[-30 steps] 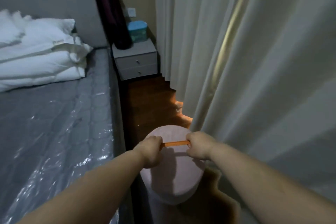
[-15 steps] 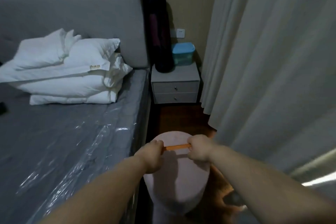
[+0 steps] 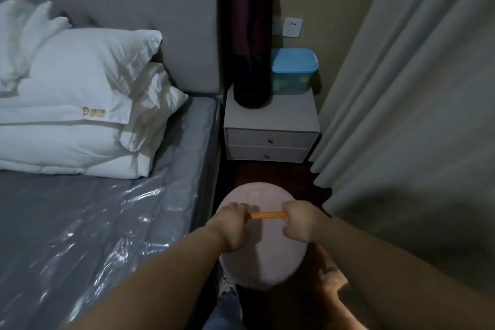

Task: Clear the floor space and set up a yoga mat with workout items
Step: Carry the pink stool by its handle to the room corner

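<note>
**Pink stool gripped by its orange handle beside the bed**

A bed [image 3: 80,222] with a grey mattress under clear plastic wrap is seen to the left of the nightstand [image 3: 270,126]. White folded bedding [image 3: 77,115] is piled at the head of the bed, against a grey padded headboard [image 3: 150,8]. The grey two-drawer nightstand is set between the bed and the curtain. On its top, a dark rolled yoga mat [image 3: 249,35] in a black bag is stood upright, and a container with a blue lid [image 3: 293,71] is placed just to the right of the mat, touching it or nearly so. A white wall socket [image 3: 293,27] is mounted above the container. A pale floor-length curtain [image 3: 415,115] is hung to the right of the nightstand. Dark wooden floor [image 3: 267,173] is shown in front of the nightstand.

A round pink upholstered stool [image 3: 265,249] is located in front of the nightstand, in the gap between bed and curtain. An orange strap handle [image 3: 267,215] is stretched across its top. The left hand [image 3: 230,225] is curled tightly round the left end of the handle, and the right hand [image 3: 301,221] is closed in a fist round the right end. Whether the stool is lifted off the floor cannot be told.
</note>
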### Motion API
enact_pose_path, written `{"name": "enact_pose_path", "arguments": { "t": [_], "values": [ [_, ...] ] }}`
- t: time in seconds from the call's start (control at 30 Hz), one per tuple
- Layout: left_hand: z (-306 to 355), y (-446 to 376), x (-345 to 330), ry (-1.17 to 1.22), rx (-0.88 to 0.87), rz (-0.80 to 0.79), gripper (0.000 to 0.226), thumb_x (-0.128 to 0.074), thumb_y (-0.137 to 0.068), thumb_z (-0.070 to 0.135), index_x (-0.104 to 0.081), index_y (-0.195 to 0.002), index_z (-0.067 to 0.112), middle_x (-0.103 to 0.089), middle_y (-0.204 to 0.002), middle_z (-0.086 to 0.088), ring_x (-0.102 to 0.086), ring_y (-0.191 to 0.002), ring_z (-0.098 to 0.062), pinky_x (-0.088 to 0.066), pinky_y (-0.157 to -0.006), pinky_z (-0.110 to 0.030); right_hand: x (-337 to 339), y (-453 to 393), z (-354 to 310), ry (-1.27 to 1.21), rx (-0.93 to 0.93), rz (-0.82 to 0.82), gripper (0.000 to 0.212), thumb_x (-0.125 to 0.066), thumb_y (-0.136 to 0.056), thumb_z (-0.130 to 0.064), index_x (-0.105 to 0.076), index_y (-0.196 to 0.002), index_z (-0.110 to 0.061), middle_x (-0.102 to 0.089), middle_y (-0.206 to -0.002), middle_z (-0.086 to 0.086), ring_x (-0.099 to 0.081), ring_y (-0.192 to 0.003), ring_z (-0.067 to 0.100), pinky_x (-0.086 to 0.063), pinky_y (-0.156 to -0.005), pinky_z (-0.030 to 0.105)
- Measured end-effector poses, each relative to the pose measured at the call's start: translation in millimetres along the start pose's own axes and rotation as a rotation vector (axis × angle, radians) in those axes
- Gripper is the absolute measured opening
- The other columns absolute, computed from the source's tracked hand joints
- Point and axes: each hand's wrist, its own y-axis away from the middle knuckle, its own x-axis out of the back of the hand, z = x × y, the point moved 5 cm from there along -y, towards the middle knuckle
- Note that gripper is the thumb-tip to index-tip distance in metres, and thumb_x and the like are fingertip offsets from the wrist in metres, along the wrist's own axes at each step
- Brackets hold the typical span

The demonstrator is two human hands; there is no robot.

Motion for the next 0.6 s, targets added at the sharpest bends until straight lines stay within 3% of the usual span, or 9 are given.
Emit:
{"name": "enact_pose_path", "arguments": {
  "t": [0.13,0.37,0.6],
  "values": [
    [-43.1,-93.1,28.4,0.013,0.031,-0.085,0.048,-0.056,-0.088,0.027,-0.040,-0.130,0.011,-0.041,-0.133,-0.011,-0.046,-0.120,-0.029,-0.039,-0.100,-0.035,30.2,-93.0,-1.4,-0.064,-0.059,-0.024,0.010,-0.055,-0.087,-0.020,-0.051,-0.096,-0.023,-0.053,-0.102,0.002,-0.056,-0.087,0.018,-0.050,-0.075,0.031],
    [-94.8,-233.9,34.5,-0.054,0.061,-0.125,0.052,-0.055,-0.089,0.026,-0.034,-0.135,0.011,-0.034,-0.138,-0.010,-0.039,-0.126,-0.029,-0.037,-0.103,-0.036,33.7,-249.4,25.8,-0.108,-0.066,-0.118,0.048,-0.053,-0.089,-0.019,-0.040,-0.136,-0.021,-0.044,-0.137,0.008,-0.051,-0.120,0.028,-0.045,-0.101,0.040],
    [-164.4,-381.5,-11.4,-0.067,0.133,-0.179,0.054,-0.054,-0.090,0.029,-0.033,-0.135,0.008,-0.034,-0.136,-0.011,-0.038,-0.128,-0.031,-0.039,-0.103,-0.043,-5.3,-413.2,53.3,-0.157,-0.062,-0.108,0.043,-0.054,-0.091,-0.022,-0.046,-0.130,-0.008,-0.050,-0.133,0.014,-0.051,-0.119,0.028,-0.044,-0.094,0.032]
  ]
}}
